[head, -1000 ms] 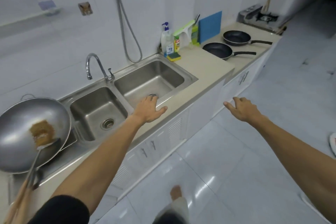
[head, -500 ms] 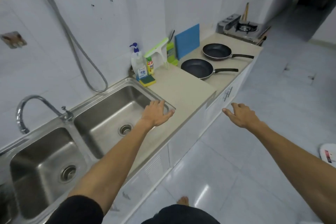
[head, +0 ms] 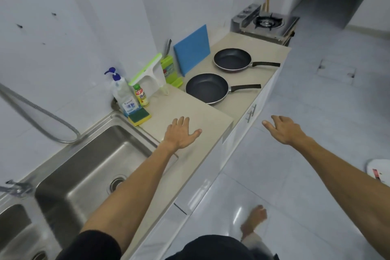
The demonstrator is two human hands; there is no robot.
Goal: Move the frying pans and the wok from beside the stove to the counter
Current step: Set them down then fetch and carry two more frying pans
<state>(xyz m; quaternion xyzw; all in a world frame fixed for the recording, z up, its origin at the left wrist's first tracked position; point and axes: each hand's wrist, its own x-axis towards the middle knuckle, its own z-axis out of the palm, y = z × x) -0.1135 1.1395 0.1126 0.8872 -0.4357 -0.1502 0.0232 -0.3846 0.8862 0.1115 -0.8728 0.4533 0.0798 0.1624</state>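
Two black frying pans lie on the lower beige counter between the sink and the stove. The near frying pan and the far frying pan both point their handles right. My left hand hovers open over the raised counter beside the sink, short of the near pan. My right hand is open in the air over the floor, level with the cabinet front. The wok is out of view.
A double steel sink is at the left with a hose above. Soap bottle, sponge, a white-green squeegee and a blue board stand along the wall. White tiled floor lies to the right.
I have walked right along the counter: the wok and faucet have left the view, and the pans and stove are closer. Both hands stay open and have advanced towards the pans.
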